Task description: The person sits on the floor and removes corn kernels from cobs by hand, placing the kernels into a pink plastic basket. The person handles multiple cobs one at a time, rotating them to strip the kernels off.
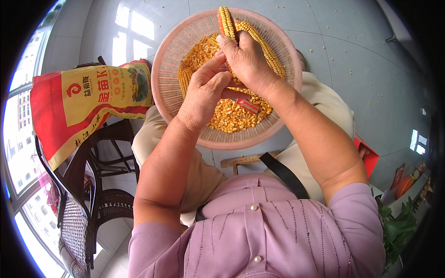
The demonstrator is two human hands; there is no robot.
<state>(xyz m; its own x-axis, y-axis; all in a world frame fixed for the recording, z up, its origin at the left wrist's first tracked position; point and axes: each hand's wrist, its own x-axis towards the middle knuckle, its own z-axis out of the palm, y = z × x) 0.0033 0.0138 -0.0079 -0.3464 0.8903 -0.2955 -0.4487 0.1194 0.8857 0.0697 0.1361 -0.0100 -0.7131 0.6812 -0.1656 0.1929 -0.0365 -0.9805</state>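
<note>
My right hand (245,57) grips a yellow corn cob (227,22), its far end pointing up and away, with rows of kernels on it. Close against it is my left hand (208,83), its fingers bent near the cob's lower end, which the hands hide. Whether the left fingers pinch anything cannot be seen. Both hands are above a round pink plastic basket (170,104) holding loose corn kernels (229,118). A small red object (247,105) shows among the kernels, just below the left fingers. Another cob (267,48) leans inside the right side, and one more (184,81) lies at the left.
A red and yellow printed sack (94,93) rests on a dark woven chair (74,208) at the left. Below the basket is a wooden stool bar (243,160). Kernels are scattered over the grey tiled floor (337,66). A red box (368,156) and a leafy plant (394,222) stand right.
</note>
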